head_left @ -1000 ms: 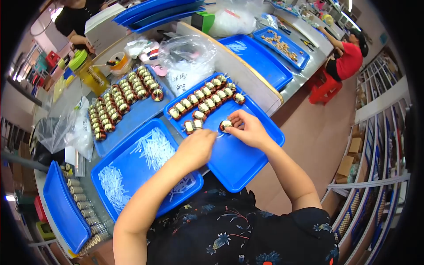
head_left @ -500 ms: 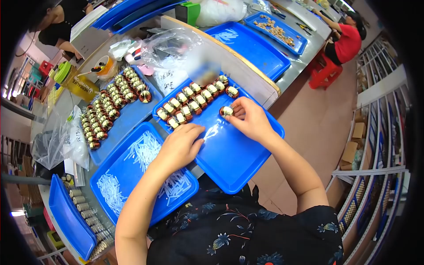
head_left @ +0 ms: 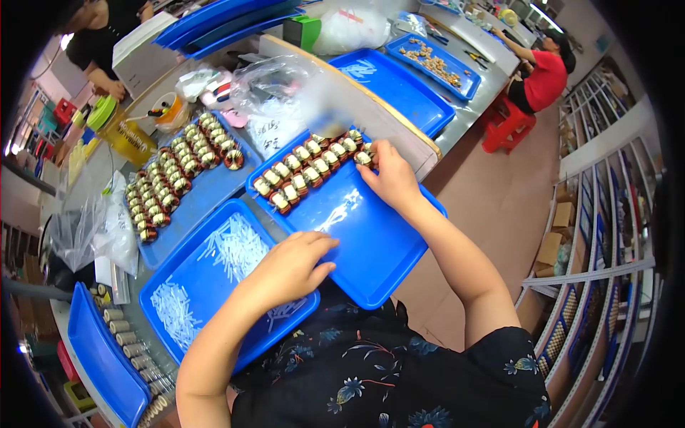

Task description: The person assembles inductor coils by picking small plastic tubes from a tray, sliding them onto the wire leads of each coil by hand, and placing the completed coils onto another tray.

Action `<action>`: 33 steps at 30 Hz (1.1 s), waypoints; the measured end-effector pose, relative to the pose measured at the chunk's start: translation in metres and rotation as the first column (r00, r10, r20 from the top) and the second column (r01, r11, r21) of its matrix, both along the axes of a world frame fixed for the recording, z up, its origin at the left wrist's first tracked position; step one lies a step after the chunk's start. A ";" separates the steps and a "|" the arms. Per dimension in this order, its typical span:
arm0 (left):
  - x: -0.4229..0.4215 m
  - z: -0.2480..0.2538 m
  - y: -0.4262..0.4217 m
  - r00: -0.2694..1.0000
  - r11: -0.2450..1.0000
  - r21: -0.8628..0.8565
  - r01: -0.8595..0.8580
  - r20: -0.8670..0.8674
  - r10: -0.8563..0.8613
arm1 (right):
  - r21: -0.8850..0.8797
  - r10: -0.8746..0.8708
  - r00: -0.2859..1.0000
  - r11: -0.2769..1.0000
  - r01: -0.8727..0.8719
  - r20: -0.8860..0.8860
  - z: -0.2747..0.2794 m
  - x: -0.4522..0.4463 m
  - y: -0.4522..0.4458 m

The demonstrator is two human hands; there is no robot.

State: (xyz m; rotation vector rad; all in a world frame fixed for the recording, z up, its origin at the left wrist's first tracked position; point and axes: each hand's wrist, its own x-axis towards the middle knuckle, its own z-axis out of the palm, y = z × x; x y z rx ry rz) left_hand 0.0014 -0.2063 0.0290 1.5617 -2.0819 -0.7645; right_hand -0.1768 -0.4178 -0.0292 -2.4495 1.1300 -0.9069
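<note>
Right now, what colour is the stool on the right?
The stool is red, best seen in the head view.

The floor (head_left: pixel 457 250) is reddish brown and looks smooth. At the right side, long metal shelves (head_left: pixel 596 228) stand in rows, and 2 cardboard boxes (head_left: pixel 564 214) lie on them. A grey metal workbench (head_left: pixel 464 127) runs toward the back, and a pale partition (head_left: pixel 385 123) with a wood-coloured edge rises beside it. Near this bench there is 1 red plastic stool (head_left: pixel 508 133). In the upper right, a white tube lamp (head_left: pixel 541 12) is shining.
</note>
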 end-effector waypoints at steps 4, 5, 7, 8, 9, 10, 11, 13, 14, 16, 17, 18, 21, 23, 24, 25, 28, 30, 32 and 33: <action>0.008 0.026 0.053 0.996 0.998 -0.023 -0.061 -0.065 0.059 | -0.053 0.009 0.999 0.999 -0.011 -0.038 -0.006 -0.001 -0.004; 0.011 0.032 0.070 0.988 0.995 -0.028 -0.094 -0.123 0.090 | -0.028 0.034 0.999 0.999 -0.035 -0.032 -0.005 -0.002 -0.002; 0.020 0.031 0.105 0.962 0.986 -0.019 -0.167 -0.221 0.158 | 0.029 0.063 0.997 0.998 -0.062 -0.042 0.004 -0.002 0.002; 0.025 0.028 0.126 0.950 0.978 0.019 -0.209 -0.233 0.208 | 0.062 0.057 0.997 0.997 -0.053 -0.058 0.006 -0.001 0.006; 0.030 0.026 0.145 0.938 0.970 0.047 -0.240 -0.245 0.244 | 0.084 0.070 0.996 0.994 -0.065 -0.060 0.005 -0.001 0.006; 0.035 0.023 0.164 0.925 0.961 0.069 -0.267 -0.261 0.275 | 0.100 0.079 0.995 0.992 -0.072 -0.065 0.005 -0.002 0.005; 0.040 0.020 0.182 0.905 0.950 0.062 -0.305 -0.291 0.310 | 0.082 0.073 0.994 0.994 -0.066 -0.081 0.003 -0.002 0.003; 0.046 0.018 0.218 0.847 0.903 0.112 -0.415 -0.314 0.428 | 0.045 0.059 0.993 0.997 -0.055 -0.106 0.002 0.000 0.000; 0.046 0.019 0.235 0.813 0.876 0.141 -0.462 -0.326 0.482 | 0.061 0.041 0.985 0.998 -0.031 -0.165 0.002 -0.001 -0.003; 0.042 0.021 0.264 0.701 0.784 0.172 -0.597 -0.365 0.613 | 0.102 0.081 0.986 0.993 -0.066 -0.144 0.007 -0.002 -0.001; 0.038 0.017 0.278 0.639 0.739 0.186 -0.648 -0.396 0.660 | 0.103 0.038 0.965 0.995 -0.012 -0.261 0.013 -0.007 0.001; 0.035 0.012 0.291 0.575 0.692 0.196 -0.695 -0.426 0.698 | 0.008 0.017 0.949 1.000 -0.016 -0.315 0.021 -0.010 0.010; 0.024 -0.011 0.324 0.409 0.587 0.219 -0.779 -0.533 0.741 | -0.137 -0.056 0.931 0.991 0.006 -0.361 0.050 0.000 0.050; 0.014 -0.025 0.330 0.231 0.494 0.240 -0.836 -0.662 0.713 | -0.037 0.130 0.972 0.990 -0.139 -0.194 0.064 0.026 0.069; 0.012 -0.029 0.329 0.151 0.465 0.249 -0.850 -0.730 0.666 | 0.005 0.216 0.971 0.976 -0.216 -0.104 0.071 0.041 0.079; 0.010 -0.031 0.326 0.072 0.439 0.261 -0.860 -0.789 0.610 | 0.000 0.349 0.933 0.937 -0.350 -0.090 0.080 0.063 0.091; 0.014 -0.026 0.315 0.029 0.432 0.255 -0.865 -0.834 0.551 | 0.132 0.630 0.776 0.771 -0.623 -0.019 0.100 0.145 0.127; 0.016 -0.018 0.306 0.070 0.429 0.231 -0.873 -0.813 0.579 | 0.068 0.732 0.671 0.680 -0.730 -0.116 0.094 0.204 0.128; 0.019 -0.015 0.306 0.240 0.496 0.132 -0.858 -0.751 0.615 | 0.014 0.786 0.597 0.607 -0.795 -0.158 0.070 0.263 0.116; 0.021 -0.013 0.307 0.322 0.529 0.086 -0.844 -0.707 0.630 | 0.018 0.772 0.600 0.617 -0.787 -0.207 0.071 0.282 0.123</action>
